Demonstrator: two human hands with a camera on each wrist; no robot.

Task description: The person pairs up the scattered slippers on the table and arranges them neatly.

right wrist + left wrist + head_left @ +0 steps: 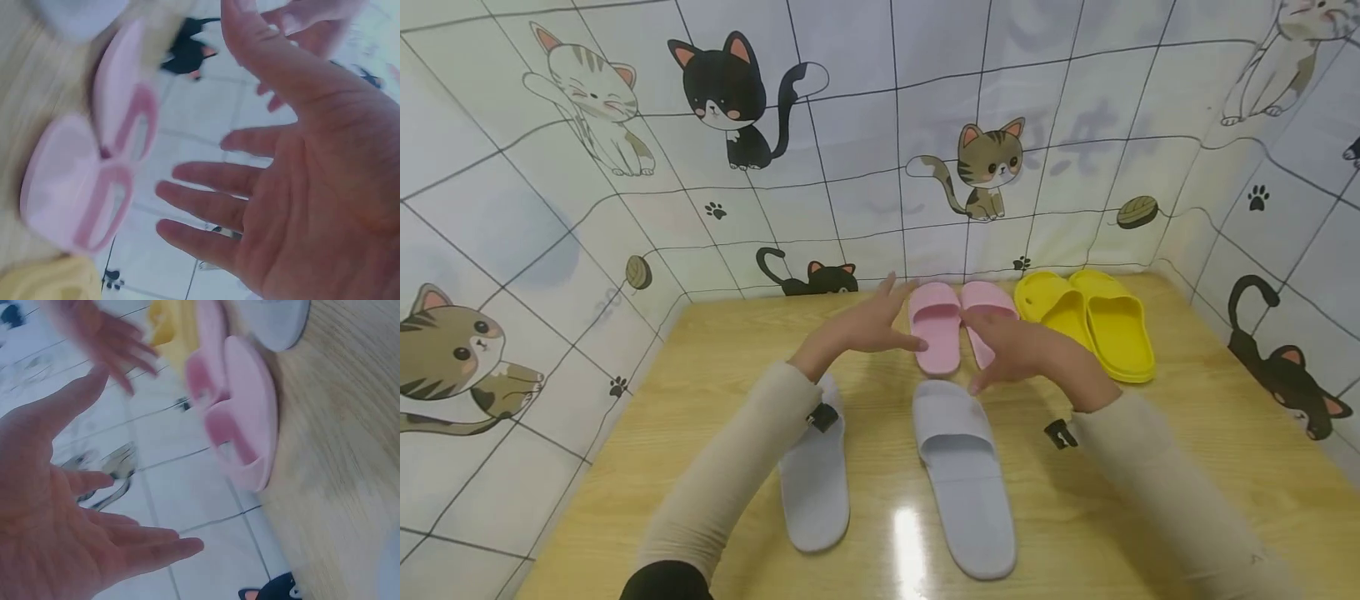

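Observation:
Both hands hover over the table near a pair of pink slippers (937, 333), fingers spread and nothing held. My left hand (872, 321) is by the left pink slipper; in the left wrist view its palm and straight fingers show beside the pink pair (253, 394). My right hand (1018, 346) partly covers the right pink slipper in the head view. The right wrist view shows that palm with extended fingers, apart from the pink slippers (59, 181). Nearer me lie two white slippers, the right one (973, 508) and the left one (816, 492), whose upper part my left forearm hides.
Yellow clogs (1120, 333) stand at the back right, beside the pink pair. A wall sheet with cartoon cats (865, 167) rises behind the wooden table (880, 467) and along both sides. Small black devices hang at each wrist.

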